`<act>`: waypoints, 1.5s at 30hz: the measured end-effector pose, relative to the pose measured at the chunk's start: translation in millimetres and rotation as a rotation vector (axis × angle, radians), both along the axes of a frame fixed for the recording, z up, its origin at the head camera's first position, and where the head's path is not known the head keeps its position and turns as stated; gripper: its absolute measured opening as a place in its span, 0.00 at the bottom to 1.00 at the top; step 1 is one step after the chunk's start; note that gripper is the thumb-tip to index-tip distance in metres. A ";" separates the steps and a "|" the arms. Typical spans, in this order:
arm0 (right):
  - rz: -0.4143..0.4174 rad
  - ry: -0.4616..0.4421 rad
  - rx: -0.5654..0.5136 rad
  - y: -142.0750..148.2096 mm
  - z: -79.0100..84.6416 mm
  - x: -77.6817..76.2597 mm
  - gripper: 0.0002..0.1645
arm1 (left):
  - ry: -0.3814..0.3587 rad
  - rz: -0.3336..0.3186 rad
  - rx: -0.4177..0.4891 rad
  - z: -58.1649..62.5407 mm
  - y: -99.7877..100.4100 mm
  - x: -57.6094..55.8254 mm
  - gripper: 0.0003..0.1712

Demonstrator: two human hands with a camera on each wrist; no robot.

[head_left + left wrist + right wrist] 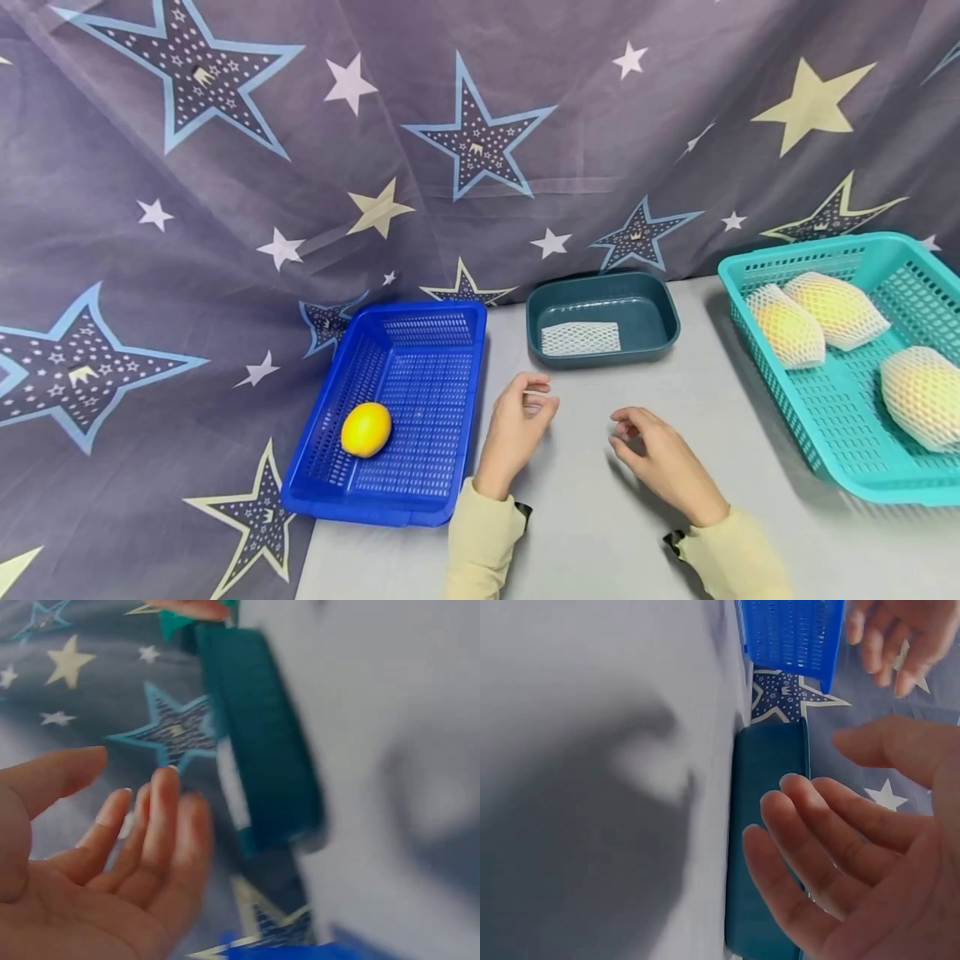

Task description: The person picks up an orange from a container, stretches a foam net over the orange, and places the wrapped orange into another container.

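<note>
My left hand [517,429] hovers over the table between the blue basket and the dark teal tray, fingers loosely bent and holding nothing. My right hand [663,458] is to its right, likewise relaxed, with nothing in it. Behind both hands stands the dark teal tray [645,354], with a piece of white foam netting [581,338] lying in it. In the blue basket [420,508] on the left rests one bare yellow fruit [366,430], its kind unclear. The turquoise basket [840,417] on the right holds yellow fruits in white foam nets, such as one net-wrapped fruit [921,398].
A grey star-patterned cloth [480,250] hangs behind the containers and down the left side. The light grey table [577,533] spreads between the two baskets, in front of the tray. The turquoise basket runs past the right edge of the head view.
</note>
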State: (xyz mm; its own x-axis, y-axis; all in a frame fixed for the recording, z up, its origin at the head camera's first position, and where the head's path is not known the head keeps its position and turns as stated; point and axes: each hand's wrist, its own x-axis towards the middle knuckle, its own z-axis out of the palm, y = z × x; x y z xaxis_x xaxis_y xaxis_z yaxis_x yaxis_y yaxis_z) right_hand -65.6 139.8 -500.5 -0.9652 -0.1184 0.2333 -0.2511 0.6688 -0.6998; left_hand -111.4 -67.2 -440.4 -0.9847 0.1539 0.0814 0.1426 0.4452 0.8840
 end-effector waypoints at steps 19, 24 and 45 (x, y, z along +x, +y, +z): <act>0.125 -0.092 -0.166 -55.0 2.7 -7.0 0.17 | 0.055 0.143 -0.214 83.2 -64.1 -25.6 0.18; 0.187 -0.107 -0.206 -68.7 4.7 -7.8 0.17 | 0.007 0.231 -0.281 76.2 -93.7 -31.3 0.19; 0.298 -0.172 -0.269 -96.5 1.4 -11.0 0.16 | -0.420 0.271 -0.554 52.5 -194.1 -66.1 0.40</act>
State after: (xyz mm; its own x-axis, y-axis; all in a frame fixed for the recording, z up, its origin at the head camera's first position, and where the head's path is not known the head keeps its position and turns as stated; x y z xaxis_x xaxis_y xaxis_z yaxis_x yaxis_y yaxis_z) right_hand -76.6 43.4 -499.1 -0.9255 -0.3547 0.1325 -0.2701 0.3730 -0.8877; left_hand -177.4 -261.3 -387.9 -0.9249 -0.1895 -0.3295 -0.3361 0.8126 0.4761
